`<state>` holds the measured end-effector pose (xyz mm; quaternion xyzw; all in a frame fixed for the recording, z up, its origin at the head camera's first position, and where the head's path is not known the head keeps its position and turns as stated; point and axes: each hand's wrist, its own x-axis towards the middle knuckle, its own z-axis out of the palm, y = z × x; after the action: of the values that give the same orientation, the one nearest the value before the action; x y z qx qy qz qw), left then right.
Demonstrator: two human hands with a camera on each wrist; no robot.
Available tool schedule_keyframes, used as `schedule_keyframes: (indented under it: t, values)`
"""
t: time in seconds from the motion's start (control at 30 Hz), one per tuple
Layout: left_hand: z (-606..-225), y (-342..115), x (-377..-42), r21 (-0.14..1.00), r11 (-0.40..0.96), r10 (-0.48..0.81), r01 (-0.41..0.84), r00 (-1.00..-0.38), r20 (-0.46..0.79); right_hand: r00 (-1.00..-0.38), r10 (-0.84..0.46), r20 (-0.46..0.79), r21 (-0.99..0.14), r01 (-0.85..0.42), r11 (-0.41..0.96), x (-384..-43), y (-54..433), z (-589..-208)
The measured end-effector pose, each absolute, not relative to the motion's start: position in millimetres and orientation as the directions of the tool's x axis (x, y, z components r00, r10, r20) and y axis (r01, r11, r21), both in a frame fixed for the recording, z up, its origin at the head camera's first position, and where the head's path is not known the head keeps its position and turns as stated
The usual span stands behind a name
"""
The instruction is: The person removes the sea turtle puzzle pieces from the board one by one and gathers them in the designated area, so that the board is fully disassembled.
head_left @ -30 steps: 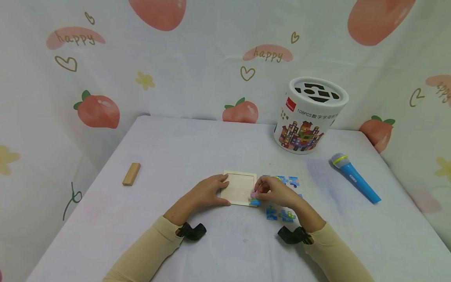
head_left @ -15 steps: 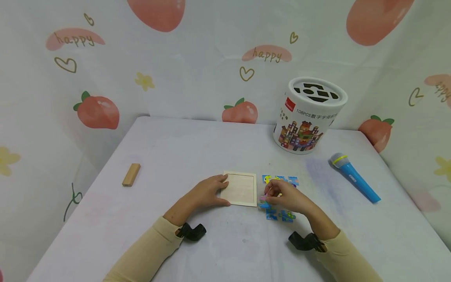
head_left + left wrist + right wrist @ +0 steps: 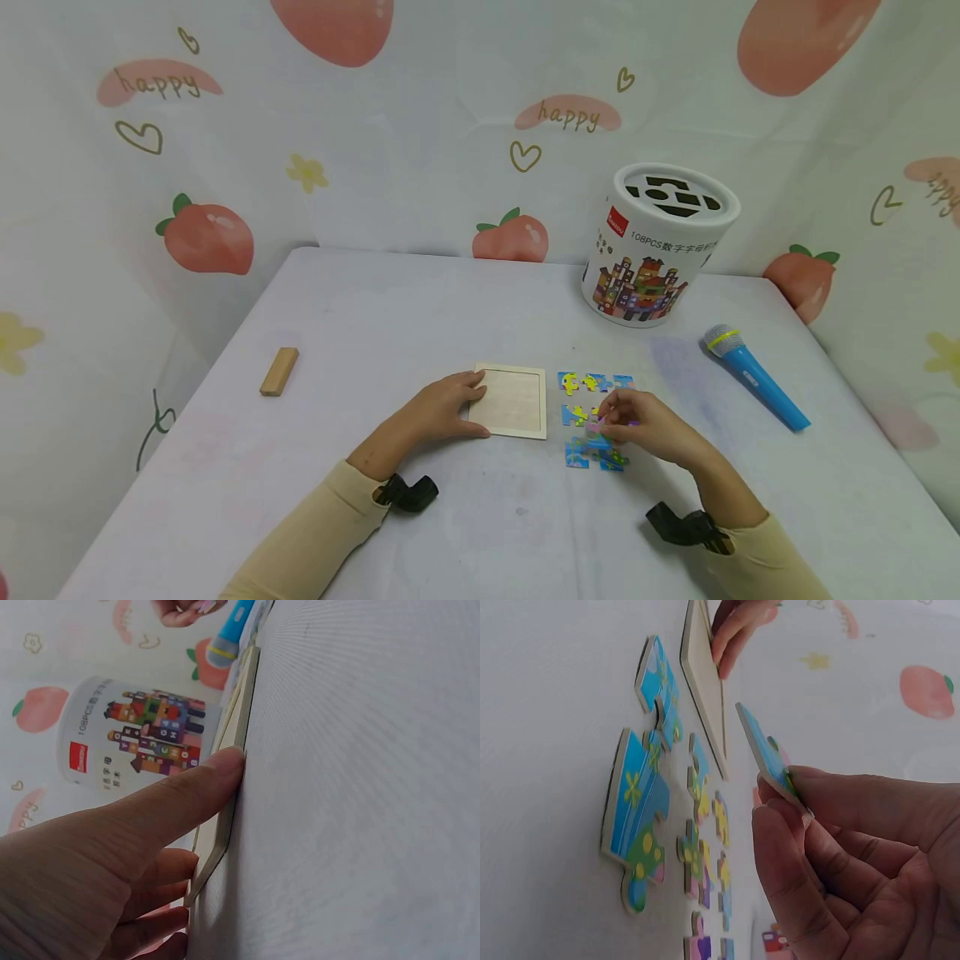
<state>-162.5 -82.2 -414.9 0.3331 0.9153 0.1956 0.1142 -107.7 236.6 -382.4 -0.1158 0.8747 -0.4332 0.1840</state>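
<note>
In the head view my left hand [image 3: 446, 407] holds the left side of a square wooden puzzle tray [image 3: 517, 404], thumb at the near corner and fingers at the far one. The tray's bare wooden base shows. My right hand [image 3: 641, 425] pinches a blue puzzle piece [image 3: 761, 748] between thumb and fingertips, raised over the loose pieces. Several of these lie in rows to the right of the tray: a yellow-and-blue piece [image 3: 568, 382], a blue corner piece [image 3: 576, 454] and, in the right wrist view, a blue piece with green and yellow spots [image 3: 637, 817]. The right hand partly covers some pieces.
A white cylindrical bucket [image 3: 652, 250] with a slotted lid stands at the back right. A blue toy microphone [image 3: 761, 382] lies on the right side of the table. Off to the left is a small wooden block [image 3: 280, 372]. A printed cloth [image 3: 420, 150] hangs behind.
My right hand has moved from the tray's right edge rightward over the loose pieces, still pinching the puzzle piece. The left hand and tray have stayed put.
</note>
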Motion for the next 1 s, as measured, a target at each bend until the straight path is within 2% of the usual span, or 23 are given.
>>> schedule_keyframes:
  t: [0.53, 1.0]
  values:
    - [-416, -83, -163, 0.436, 0.7, 0.656, 0.565, -0.75, -0.082, -0.899, -0.356, -0.254, -0.843, 0.026, 0.538, -99, 255, -386]
    - [-415, -83, -163, 0.436, 0.702, 0.656, 0.563, -0.749, -0.089, -0.925, -0.251, -0.285, -0.808, 0.091, 0.582, -89, 275, -391]
